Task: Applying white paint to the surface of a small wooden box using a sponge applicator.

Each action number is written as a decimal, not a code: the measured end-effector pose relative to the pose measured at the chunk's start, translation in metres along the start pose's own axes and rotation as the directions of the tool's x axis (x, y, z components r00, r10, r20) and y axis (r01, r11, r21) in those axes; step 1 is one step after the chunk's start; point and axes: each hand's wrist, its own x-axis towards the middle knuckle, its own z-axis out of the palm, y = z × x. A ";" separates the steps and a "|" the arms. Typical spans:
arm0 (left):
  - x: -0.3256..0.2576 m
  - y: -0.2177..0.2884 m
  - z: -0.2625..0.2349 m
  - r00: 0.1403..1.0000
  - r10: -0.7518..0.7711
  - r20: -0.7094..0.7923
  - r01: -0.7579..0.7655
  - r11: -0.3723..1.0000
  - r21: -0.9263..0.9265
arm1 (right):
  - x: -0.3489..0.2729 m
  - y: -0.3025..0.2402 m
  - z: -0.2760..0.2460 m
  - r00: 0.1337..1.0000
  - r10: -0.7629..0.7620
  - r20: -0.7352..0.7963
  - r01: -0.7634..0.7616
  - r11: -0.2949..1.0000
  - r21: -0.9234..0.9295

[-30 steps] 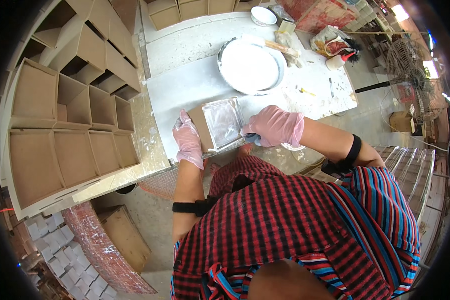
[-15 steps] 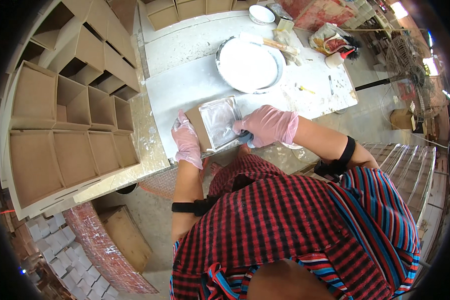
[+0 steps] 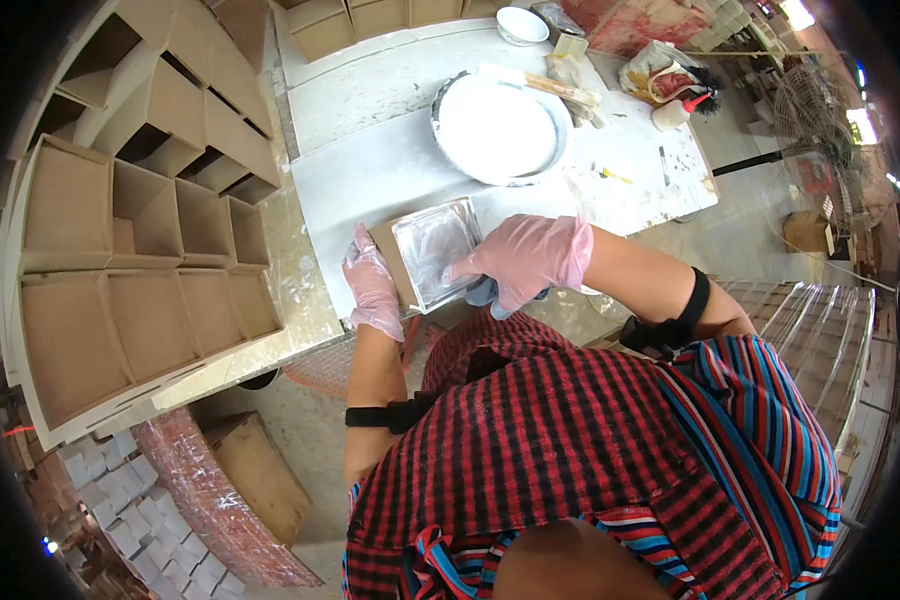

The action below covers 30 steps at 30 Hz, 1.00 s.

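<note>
A small brown board box (image 3: 395,255) sits at the table's near edge, its upturned face smeared with white and edged by a raised rim. Along the left side of the box, my pink-gloved left hand (image 3: 372,287) grips it, thumb pointing away from me. My right hand (image 3: 532,258), in a matching glove, reaches over the right edge with fingertips on the white face. Bunched under its palm is a grey-blue cloth (image 3: 483,292), partly hidden by the fingers. Just beyond stands a wide basin (image 3: 440,150) of white paste, with a wooden-handled brush (image 3: 555,92) across its rim.
Stacked brown board boxes (image 3: 160,310) crowd the table's left side. A white bowl (image 3: 522,26), a red-tipped bottle (image 3: 672,115) and a yellow tool (image 3: 616,176) lie farther back on the white table (image 3: 350,185). A fan (image 3: 818,125) stands at the far right.
My right hand has slid a little left and nearer to me over the white face. The box has turned slightly; my left hand keeps its grip.
</note>
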 end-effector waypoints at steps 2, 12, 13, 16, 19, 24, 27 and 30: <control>0.014 -0.015 -0.007 1.000 0.004 0.015 -0.004 1.000 0.004 | -0.005 -0.011 -0.002 0.998 0.044 0.041 -0.040 0.995 -0.089; 0.011 -0.012 -0.010 0.996 -0.059 0.072 0.061 0.998 -0.033 | 0.013 -0.031 0.011 0.997 -0.053 0.049 0.063 0.974 -0.218; 0.007 -0.007 -0.009 0.996 -0.048 0.071 0.051 0.998 -0.038 | 0.016 -0.028 0.013 0.996 -0.080 0.035 0.086 0.975 -0.206; 0.003 -0.004 -0.007 0.996 -0.037 0.079 0.040 0.998 -0.048 | 0.015 -0.026 0.010 0.995 -0.102 0.020 0.103 0.979 -0.177; 0.019 -0.023 -0.015 0.994 -0.058 0.095 0.061 0.998 -0.030 | 0.005 -0.020 0.003 0.998 0.008 0.058 0.002 0.986 -0.166; 0.022 -0.024 -0.022 0.983 -0.165 0.078 0.171 0.982 -0.076 | -0.028 0.007 -0.030 0.977 0.032 -0.211 0.012 0.978 0.206; 0.038 -0.043 -0.024 0.955 -0.197 0.220 0.267 0.895 -0.358 | -0.011 0.013 -0.012 0.839 -0.009 -0.544 0.117 0.980 0.163; 0.035 -0.031 -0.017 0.942 -0.252 0.219 0.322 0.861 -0.394 | 0.018 0.005 0.012 0.820 -0.099 -0.564 0.189 0.976 0.104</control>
